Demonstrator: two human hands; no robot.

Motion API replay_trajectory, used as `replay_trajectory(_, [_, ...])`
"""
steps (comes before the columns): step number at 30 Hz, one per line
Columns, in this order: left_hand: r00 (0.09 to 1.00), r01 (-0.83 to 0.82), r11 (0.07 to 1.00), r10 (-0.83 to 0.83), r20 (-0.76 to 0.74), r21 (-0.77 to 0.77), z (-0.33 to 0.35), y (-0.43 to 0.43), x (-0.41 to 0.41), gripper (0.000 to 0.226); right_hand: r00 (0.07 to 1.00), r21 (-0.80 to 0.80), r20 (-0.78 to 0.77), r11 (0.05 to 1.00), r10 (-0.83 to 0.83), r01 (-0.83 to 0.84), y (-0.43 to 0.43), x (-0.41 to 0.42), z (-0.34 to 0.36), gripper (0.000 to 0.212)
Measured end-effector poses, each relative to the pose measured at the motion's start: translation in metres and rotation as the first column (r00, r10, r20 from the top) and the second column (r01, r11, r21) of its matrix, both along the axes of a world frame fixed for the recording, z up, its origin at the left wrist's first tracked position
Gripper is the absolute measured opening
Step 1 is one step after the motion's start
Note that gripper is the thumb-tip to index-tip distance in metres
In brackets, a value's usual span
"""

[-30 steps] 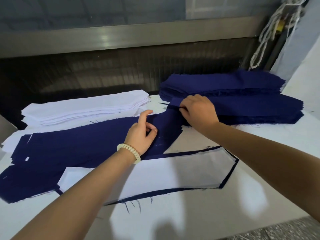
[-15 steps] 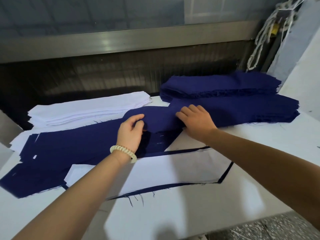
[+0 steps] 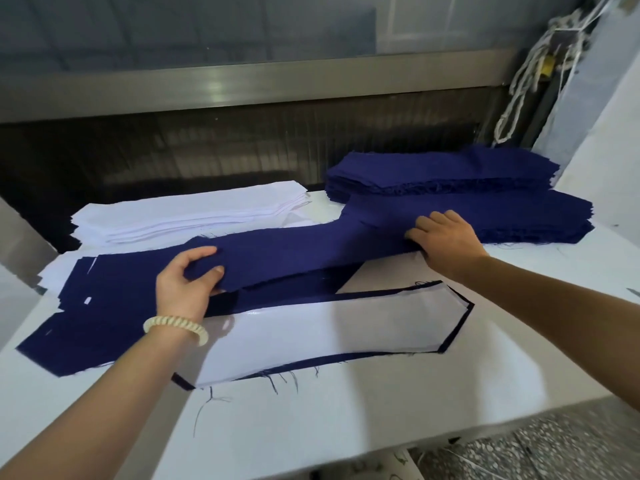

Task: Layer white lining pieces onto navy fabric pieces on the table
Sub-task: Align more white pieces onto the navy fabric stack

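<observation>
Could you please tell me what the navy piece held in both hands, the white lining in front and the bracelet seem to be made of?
The navy piece looks like matte woven cloth, perhaps cotton; its cut edge frays into threads. The white lining is thin, smooth fabric with faint sheen, lying flat. The bracelet is a glossy cream ridged band, possibly plastic.

We are gripping a navy piece point(image 3: 304, 251) by its ends: left hand point(image 3: 188, 278) mid-table point(image 3: 381, 410), right hand point(image 3: 446, 237) beside the navy stack point(image 3: 467, 188) at the far right corner. A white lining piece point(image 3: 329, 330) is lying on navy near the front edge, and a white stack point(image 3: 194, 213) is sitting at the far left.
</observation>
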State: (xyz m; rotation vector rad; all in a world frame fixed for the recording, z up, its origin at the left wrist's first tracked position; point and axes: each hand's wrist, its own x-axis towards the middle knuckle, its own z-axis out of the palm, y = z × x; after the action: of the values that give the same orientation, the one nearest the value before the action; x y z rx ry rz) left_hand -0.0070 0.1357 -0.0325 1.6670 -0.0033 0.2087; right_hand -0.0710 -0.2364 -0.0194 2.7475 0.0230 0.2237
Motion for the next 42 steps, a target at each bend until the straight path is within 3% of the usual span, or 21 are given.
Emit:
replay_trajectory(3, [0.999,0.033,0.999,-0.032,-0.038,0.015,-0.006,0.015,-0.008,0.035,0.982,-0.104,0.100,0.983,0.161,-0.151,0.002,-0.019,0.001,0.037])
replay_trajectory(7, [0.999,0.047,0.992,-0.044,-0.029,0.117,-0.014,0.033,-0.019,0.039,0.863,-0.179,0.303,0.914,0.404,-0.365,0.001,-0.043,0.000,0.029])
replay_trajectory(9, [0.998,0.060,0.972,-0.059,-0.010,0.226,-0.018,0.042,-0.026,0.040,0.814,-0.180,0.290,0.864,0.503,-0.469,0.004,-0.052,-0.004,0.027])
replay_trajectory(12, [0.999,0.032,0.964,-0.039,0.023,0.264,-0.024,0.052,-0.034,0.032,0.782,-0.162,0.201,0.807,0.590,-0.568,0.008,-0.064,-0.008,0.031])
replay_trajectory(17, [0.998,-0.008,0.972,-0.007,0.064,0.236,-0.028,0.060,-0.040,0.016,0.734,-0.084,0.209,0.759,0.647,-0.645,0.007,-0.074,-0.013,0.022])
replay_trajectory(21, [0.995,-0.020,0.924,-0.019,0.098,0.381,-0.031,0.068,-0.044,0.029,0.710,-0.031,0.222,0.732,0.668,-0.680,0.007,-0.079,-0.014,0.032])
replay_trajectory(27, [0.998,-0.012,0.902,-0.017,0.064,0.432,-0.035,0.083,-0.041,0.031,0.669,-0.033,0.212,0.690,0.712,-0.723,0.012,-0.084,-0.017,0.035])
replay_trajectory(38, [0.997,0.012,0.852,-0.050,0.058,0.523,-0.032,0.086,-0.053,0.029,0.694,-0.070,0.252,0.728,0.675,-0.682,0.007,-0.082,-0.031,0.055])
replay_trajectory(42, [0.994,0.012,0.812,-0.076,0.085,0.583,-0.030,0.085,-0.055,0.024,0.702,-0.054,0.259,0.735,0.664,-0.676,0.008,-0.083,-0.033,0.049])
